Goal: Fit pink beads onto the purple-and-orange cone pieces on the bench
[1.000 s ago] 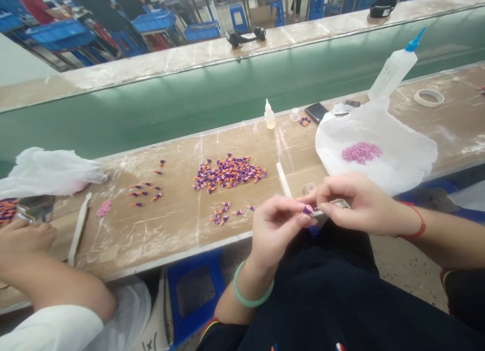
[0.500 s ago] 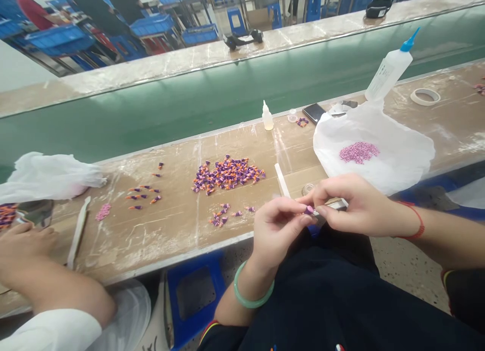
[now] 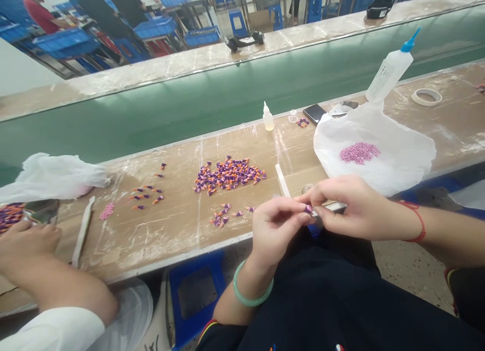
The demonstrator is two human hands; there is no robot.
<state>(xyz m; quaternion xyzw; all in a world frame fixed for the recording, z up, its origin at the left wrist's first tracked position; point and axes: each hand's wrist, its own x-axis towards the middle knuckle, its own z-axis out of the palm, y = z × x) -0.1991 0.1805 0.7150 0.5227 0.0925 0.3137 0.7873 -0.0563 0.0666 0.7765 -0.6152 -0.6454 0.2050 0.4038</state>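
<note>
Between the thumb and forefinger of my left hand is a small purple cone-shaped piece with a pink end. My right hand is closed in a pinch right beside that piece; whatever its fingertips hold is too small to make out. Under the right fingers a pale, flat-edged object shows in part. A large pile of purple and orange cone pieces lies on the table, with a smaller group nearer me. Tiny pink pieces rest on a white plastic sheet to the right.
A white flat stick lies just beyond my hands. Behind stand a small dropper bottle and a larger blue-tipped bottle, near a phone and a tape roll. At left, a co-worker's arm rests on the table.
Both my hands stay almost in place around the purple piece, with only slight finger movement. The co-worker's hand at left has shifted a little, and the view has moved slightly.
</note>
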